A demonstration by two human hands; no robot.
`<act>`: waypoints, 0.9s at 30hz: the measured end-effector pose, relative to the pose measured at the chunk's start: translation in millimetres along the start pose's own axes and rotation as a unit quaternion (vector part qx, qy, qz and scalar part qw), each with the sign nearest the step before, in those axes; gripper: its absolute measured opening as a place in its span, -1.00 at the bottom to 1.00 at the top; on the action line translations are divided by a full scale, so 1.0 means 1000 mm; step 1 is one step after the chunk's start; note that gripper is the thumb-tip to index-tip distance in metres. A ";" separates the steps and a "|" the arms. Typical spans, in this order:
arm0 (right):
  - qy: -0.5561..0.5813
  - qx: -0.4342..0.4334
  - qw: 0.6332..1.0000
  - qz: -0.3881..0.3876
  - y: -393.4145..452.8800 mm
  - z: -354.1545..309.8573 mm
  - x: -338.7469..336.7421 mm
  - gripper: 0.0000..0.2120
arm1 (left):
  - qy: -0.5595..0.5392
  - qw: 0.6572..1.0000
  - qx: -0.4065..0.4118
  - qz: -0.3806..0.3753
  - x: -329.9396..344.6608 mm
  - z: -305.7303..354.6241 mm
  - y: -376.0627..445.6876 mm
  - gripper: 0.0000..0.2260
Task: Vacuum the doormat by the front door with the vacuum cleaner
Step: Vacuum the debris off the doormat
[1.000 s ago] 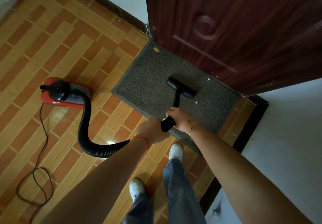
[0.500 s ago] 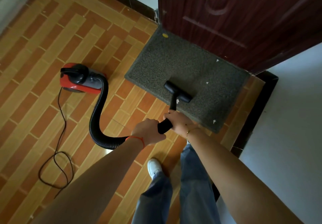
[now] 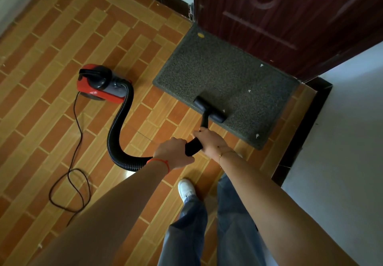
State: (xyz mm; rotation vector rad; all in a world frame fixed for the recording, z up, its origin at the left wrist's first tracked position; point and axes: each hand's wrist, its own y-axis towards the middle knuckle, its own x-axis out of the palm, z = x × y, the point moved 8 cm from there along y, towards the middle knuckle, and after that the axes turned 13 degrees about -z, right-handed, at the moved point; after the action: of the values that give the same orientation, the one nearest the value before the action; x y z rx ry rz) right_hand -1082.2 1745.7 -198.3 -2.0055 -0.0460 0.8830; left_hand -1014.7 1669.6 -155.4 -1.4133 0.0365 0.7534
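A grey doormat (image 3: 217, 73) lies on the tiled floor against a dark red door (image 3: 290, 13). The black floor nozzle (image 3: 209, 109) rests flat on the mat's near edge. A short black wand (image 3: 193, 145) runs back from it. My right hand (image 3: 209, 141) grips the wand near the nozzle, and my left hand (image 3: 174, 152) grips it just behind, where the ribbed black hose (image 3: 119, 124) joins. The hose curves left to the red and black vacuum body (image 3: 99, 84) on the floor. Small white scraps (image 3: 249, 90) and a yellow speck (image 3: 200, 35) dot the mat.
A black power cord (image 3: 72, 172) loops on the tiles at the left. White walls with dark skirting (image 3: 298, 133) stand to the right and behind. My white shoe (image 3: 186, 189) and jeans-clad legs are below the hands.
The nozzle has been drawn back from the mat's middle to its near edge. The view has shifted back, so the mat and vacuum body sit farther from me.
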 end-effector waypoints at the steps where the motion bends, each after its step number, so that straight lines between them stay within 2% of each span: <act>1: -0.001 0.001 1.000 -0.001 0.000 0.003 0.000 -0.74 | -0.002 1.000 0.002 0.001 0.000 0.002 0.001 -0.83; 11: -0.004 0.014 1.000 0.013 0.007 0.051 -0.016 -0.84 | -0.015 1.000 0.013 -0.004 -0.016 0.038 0.033 -0.83; 14: 0.001 0.019 1.000 0.018 0.014 0.072 -0.024 -0.82 | -0.029 0.999 0.014 -0.006 -0.023 0.050 0.050 -0.83; 16: 0.020 0.021 0.999 0.018 0.019 0.088 -0.033 -0.71 | -0.031 0.999 0.013 -0.008 -0.032 0.061 0.063 -0.83; 20: 0.022 0.016 0.999 0.024 0.029 0.126 -0.058 -0.83 | -0.045 0.999 0.008 0.001 -0.058 0.090 0.086 -0.82; 27: 0.008 0.002 1.000 0.016 0.037 0.198 -0.120 -0.83 | -0.061 0.998 0.006 0.012 -0.117 0.154 0.129 -0.86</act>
State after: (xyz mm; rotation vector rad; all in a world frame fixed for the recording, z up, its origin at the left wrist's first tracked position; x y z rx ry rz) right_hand -1301.2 1826.1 -222.7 -2.0150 -0.0034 0.8867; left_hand -1230.2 1750.5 -184.9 -1.3544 -0.0369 0.8580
